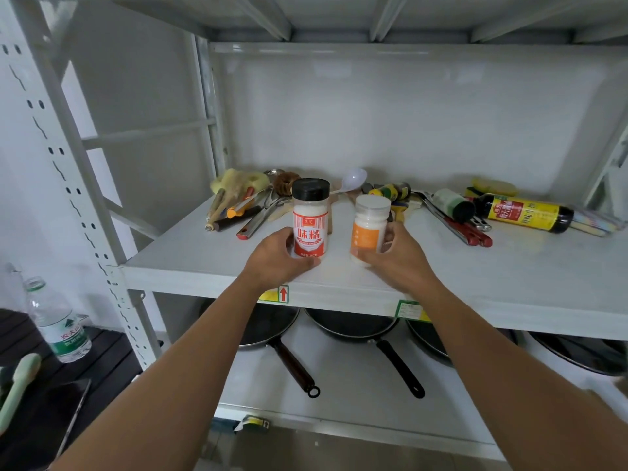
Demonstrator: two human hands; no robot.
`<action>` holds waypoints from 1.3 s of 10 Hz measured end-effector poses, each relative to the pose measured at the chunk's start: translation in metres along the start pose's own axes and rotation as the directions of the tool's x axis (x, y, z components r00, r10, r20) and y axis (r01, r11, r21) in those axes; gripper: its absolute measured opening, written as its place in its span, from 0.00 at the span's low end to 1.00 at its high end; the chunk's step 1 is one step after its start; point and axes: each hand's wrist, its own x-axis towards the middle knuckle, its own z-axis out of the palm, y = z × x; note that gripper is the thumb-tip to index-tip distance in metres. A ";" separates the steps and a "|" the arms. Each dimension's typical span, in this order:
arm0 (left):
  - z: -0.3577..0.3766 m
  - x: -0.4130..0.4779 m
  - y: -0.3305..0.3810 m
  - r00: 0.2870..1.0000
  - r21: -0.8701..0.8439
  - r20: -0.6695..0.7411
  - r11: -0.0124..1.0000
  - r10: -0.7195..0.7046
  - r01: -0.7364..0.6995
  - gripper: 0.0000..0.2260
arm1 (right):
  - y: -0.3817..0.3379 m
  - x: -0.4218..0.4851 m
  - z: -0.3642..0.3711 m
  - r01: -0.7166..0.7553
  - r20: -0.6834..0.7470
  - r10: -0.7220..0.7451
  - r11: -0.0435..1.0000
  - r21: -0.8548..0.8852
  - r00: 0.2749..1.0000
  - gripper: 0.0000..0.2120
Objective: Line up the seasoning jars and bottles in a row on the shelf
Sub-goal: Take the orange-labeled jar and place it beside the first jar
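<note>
Head view: left hand [277,258] grips a black-capped MSG jar [310,217] with red label, upright; right hand [397,258] grips a white-capped jar [369,227] with orange label. Its label text is too blurred to read

One head-worn view is looking forward and slightly down at a white metal shelf [475,277], sitting close to its front edge. It is facing the back panel squarely, with the underside of the next tier showing above the shelf and a lower tier of pans [353,326] below it. Both forearms are reaching in from the bottom edge.
</note>
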 end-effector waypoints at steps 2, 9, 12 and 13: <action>0.000 0.000 -0.001 1.000 -0.010 0.005 1.000 -0.002 0.002 0.34 | 0.001 -0.004 -0.003 0.009 0.001 -0.009 1.000 -0.006 1.000 0.31; -0.002 0.001 0.001 1.000 -0.016 0.017 1.000 -0.009 0.009 0.35 | -0.004 -0.012 0.002 0.077 0.060 -0.072 0.993 -0.088 0.996 0.39; -0.001 0.003 -0.001 1.000 -0.004 0.027 1.000 -0.009 0.009 0.34 | -0.004 -0.013 0.002 0.081 0.051 -0.077 0.992 -0.101 0.996 0.37; -0.001 0.003 -0.001 1.000 -0.013 0.029 1.000 -0.008 0.008 0.34 | -0.005 -0.013 0.001 0.075 0.058 -0.070 0.992 -0.104 0.996 0.36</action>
